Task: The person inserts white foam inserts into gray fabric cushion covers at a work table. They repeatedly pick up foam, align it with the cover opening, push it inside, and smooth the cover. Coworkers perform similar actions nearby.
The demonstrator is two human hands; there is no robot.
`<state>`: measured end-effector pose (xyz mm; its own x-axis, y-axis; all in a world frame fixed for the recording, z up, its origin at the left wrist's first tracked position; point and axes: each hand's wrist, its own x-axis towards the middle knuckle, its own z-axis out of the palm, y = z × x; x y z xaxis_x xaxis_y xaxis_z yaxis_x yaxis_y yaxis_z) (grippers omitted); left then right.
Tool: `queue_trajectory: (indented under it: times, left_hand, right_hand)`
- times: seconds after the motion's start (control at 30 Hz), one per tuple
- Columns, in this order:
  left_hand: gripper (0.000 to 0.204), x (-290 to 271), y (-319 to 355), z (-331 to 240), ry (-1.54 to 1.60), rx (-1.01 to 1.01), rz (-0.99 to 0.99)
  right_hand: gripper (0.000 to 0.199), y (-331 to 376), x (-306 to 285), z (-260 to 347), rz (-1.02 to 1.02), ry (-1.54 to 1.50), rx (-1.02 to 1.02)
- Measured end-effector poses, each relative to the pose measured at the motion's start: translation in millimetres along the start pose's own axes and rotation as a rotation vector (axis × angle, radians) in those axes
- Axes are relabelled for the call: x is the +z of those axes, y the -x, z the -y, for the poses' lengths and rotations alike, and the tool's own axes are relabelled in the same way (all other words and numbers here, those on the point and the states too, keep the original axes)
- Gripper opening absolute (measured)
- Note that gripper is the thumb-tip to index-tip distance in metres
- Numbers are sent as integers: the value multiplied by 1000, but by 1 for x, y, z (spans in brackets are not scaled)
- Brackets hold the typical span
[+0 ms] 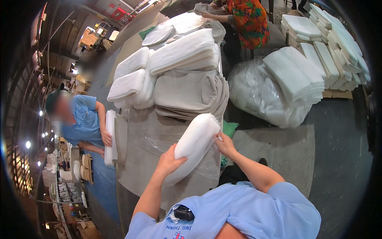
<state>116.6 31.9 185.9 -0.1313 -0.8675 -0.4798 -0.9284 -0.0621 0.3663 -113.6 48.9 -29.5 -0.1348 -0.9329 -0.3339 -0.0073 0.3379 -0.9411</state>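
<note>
A thick white piece of padding [195, 145], folded over into a rounded, elongated shape, is held up slantwise above the near part of the table. Its left side is gripped by my left hand [170, 162], with the thumb lying across the surface. At its right edge, near the fuzzy far end, my right hand [225, 145] has its fingers closed in a pinch on the padding. Just beyond it lies a stack of folded grey-beige fabric covers [189, 93]. Further off are stacks of white padding [183, 51].
The plastic-covered table [139, 135] spreads before me. At its left a co-worker in blue [85, 119] holds a white pad; another person in a bright patterned top [246, 24] is at the far end. A plastic-wrapped bundle [258, 93] and tall white pad stacks [322, 47] stand right.
</note>
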Motion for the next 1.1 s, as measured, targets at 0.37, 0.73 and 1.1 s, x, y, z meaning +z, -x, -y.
queue_trajectory:
  times: [0.37,0.73,1.1]
  left_hand:
    - [54,-9,44,33,-267,113,-97]
    - [56,63,119,86,-560,468,-701]
    - [75,181,149,79,-461,-118,-407]
  right_hand:
    - [16,46,-102,-76,-91,-172,325]
    - [13,78,-182,-78,-91,60,232]
    - [36,61,-220,-22,99,-182,264]
